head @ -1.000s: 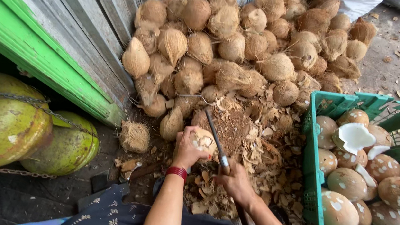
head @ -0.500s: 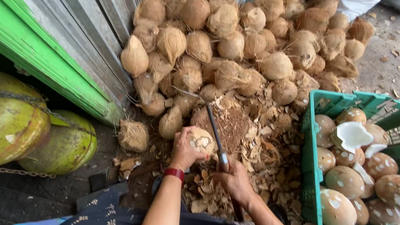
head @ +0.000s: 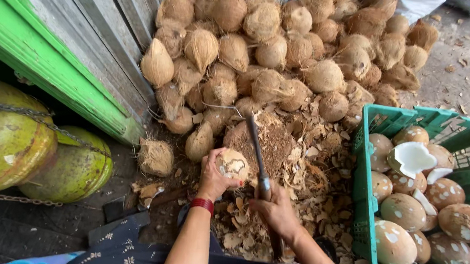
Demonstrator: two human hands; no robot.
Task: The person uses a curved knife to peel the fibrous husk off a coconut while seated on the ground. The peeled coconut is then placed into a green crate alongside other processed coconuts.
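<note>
The left hand (head: 213, 177) wraps its fingers around a partly peeled coconut (head: 232, 164) and holds it on the round chopping block (head: 271, 144), in the middle of the scene. The right hand (head: 276, 210) has its fingers pressed together around the handle of a long knife (head: 256, 148), whose blade lies just beside the coconut. The left fingers are very near the blade, so a slip on the round, hard shell could probably cut them. The coconut could also roll off into the husk chips (head: 323, 175). The green crate (head: 368, 179) with peeled coconuts stands at the right.
</note>
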